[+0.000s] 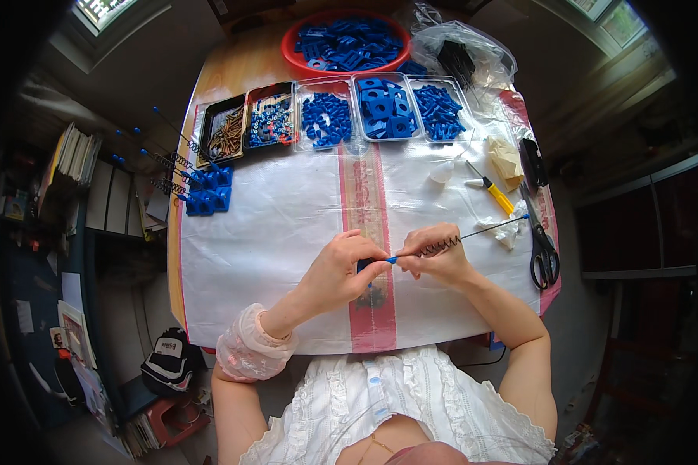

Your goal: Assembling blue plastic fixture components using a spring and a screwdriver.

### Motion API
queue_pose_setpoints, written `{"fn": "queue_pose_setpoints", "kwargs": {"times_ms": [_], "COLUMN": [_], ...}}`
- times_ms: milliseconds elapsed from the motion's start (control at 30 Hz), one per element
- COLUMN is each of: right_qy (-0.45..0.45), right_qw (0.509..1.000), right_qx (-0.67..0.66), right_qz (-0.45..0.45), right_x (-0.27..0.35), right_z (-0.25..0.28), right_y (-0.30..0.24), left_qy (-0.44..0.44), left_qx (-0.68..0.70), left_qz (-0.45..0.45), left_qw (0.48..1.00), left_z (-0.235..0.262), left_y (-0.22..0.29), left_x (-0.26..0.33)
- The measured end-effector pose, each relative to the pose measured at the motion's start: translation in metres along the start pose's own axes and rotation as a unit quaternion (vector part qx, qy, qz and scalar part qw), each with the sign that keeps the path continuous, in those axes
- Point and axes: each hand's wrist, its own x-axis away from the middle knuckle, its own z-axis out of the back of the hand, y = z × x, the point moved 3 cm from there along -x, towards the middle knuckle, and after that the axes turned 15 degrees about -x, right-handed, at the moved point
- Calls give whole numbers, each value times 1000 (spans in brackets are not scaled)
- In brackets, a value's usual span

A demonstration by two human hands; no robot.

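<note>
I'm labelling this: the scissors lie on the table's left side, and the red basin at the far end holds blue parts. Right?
No: the head view shows the scissors on the right of the table. The red basin holds blue parts.

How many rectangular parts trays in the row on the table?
5, side by side, left to right: leftmost black tray, second black tray, left clear tray, middle clear tray, right clear tray. None in the row looks hidden.
</note>
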Motion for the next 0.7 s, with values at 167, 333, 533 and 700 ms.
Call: {"fn": "queue_pose_setpoints", "kwargs": {"times_ms": [167,333,533,700], "right_qy": [-12,-6,5,-5], "right_qw": [1000,1000,999,999], "right_qx": [-26,-20,-30,-8], "right_qz": [2,-19,-16,-41], "right_x": [-1,-2,-1,-6], "right_z": [1,2,2,6], "right_y": [-3,-1,-4,-9], "left_qy": [-21,-22,-30,-33], "left_qx": [37,64,63,47], "left_qz": [55,53,60,83], "left_qw": [998,996,996,995], "left_z": [2,-1,0,3], "left_y": [4,-3,0,-5], "left_x": [-1,0,-1,-1]}}
